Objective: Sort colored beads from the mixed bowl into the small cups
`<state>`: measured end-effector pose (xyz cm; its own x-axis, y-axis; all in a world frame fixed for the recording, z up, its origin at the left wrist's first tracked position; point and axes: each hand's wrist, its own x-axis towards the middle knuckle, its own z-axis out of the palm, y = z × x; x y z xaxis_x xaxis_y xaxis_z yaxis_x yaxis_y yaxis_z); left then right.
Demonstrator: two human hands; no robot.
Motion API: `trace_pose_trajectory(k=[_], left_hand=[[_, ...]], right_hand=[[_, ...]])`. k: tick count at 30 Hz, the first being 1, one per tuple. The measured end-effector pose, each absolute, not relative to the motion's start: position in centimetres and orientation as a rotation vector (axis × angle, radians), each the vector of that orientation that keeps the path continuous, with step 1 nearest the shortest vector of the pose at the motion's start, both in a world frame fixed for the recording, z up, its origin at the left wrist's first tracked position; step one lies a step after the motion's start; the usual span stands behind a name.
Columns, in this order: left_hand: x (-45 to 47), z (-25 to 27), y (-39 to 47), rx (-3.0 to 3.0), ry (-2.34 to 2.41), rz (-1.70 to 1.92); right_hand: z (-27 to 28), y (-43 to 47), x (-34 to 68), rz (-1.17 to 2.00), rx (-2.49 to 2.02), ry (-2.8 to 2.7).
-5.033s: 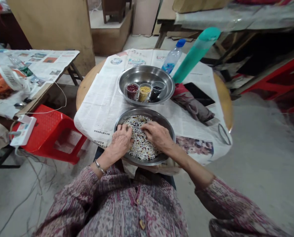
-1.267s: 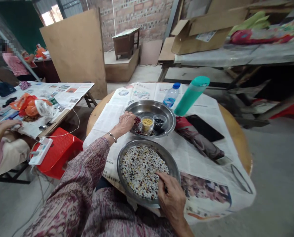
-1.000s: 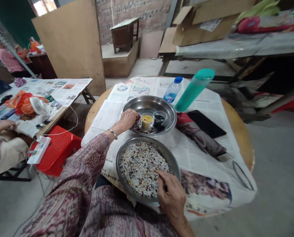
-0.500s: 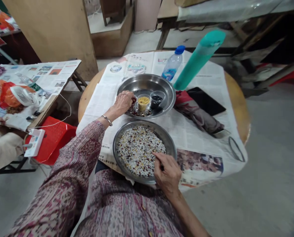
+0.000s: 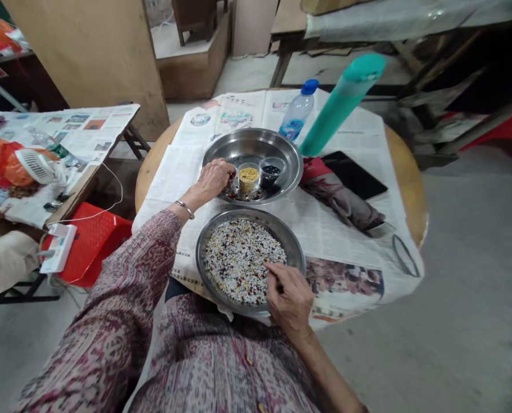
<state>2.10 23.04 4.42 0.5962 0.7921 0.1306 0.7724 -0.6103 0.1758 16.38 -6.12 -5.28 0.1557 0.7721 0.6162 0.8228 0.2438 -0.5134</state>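
Observation:
My left hand (image 5: pixel 216 176) reaches into the farther steel bowl (image 5: pixel 291 182), its fingers closed together at dark red beans (image 5: pixel 231 180) on the left. Whether it grips their cup or only some beans is hidden. Beside it stand a clear cup of yellow grains (image 5: pixel 248 176) and a clear cup of black beans (image 5: pixel 270 174). Loose mixed beans (image 5: pixel 244 195) lie on that bowl's floor. In the nearer steel bowl (image 5: pixel 297 246) is white rice (image 5: pixel 239 258) mixed with red, black and yellow grains. Over its right side my right hand (image 5: pixel 291 298) is curled, fingertips together at the rice; anything pinched is too small to see.
Newspaper (image 5: pixel 161 189) covers the round table. Behind the bowls stand a water bottle (image 5: pixel 298 112) and a tall green container (image 5: pixel 342 106). A folded umbrella (image 5: pixel 342 198) and a black tablet (image 5: pixel 357 175) lie right. At the left table, a co-worker's sleeve (image 5: pixel 10 261) shows.
The index finger of my right hand has drawn in from a more outstretched pose towards the thumb. My left hand stays at the red beans. The view has shifted slightly.

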Motion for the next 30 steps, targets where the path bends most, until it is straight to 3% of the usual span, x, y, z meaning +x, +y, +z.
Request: trace_pose_trajectory(k=[11,15,24,30], left_hand=[[1.7,3.8,23.5,2.709,1.307,0.564],[1.0,5.1,19.6,2.687,1.132,0.739],[-1.4,1.2,3.3,2.781,0.448,-0.080],[-0.8,0.6,4.9,2.823,0.765,-0.079]], right_hand=[[-5.3,-6.1,16.4,-0.074,-1.505,-1.610],[-5.2,-6.1,16.3,-0.058,-1.522,-1.603],[-5.2,-6.0,16.3,-0.060,-1.502,-1.591],[-5.2,-6.0,16.2,-0.067,-1.511,-1.590]])
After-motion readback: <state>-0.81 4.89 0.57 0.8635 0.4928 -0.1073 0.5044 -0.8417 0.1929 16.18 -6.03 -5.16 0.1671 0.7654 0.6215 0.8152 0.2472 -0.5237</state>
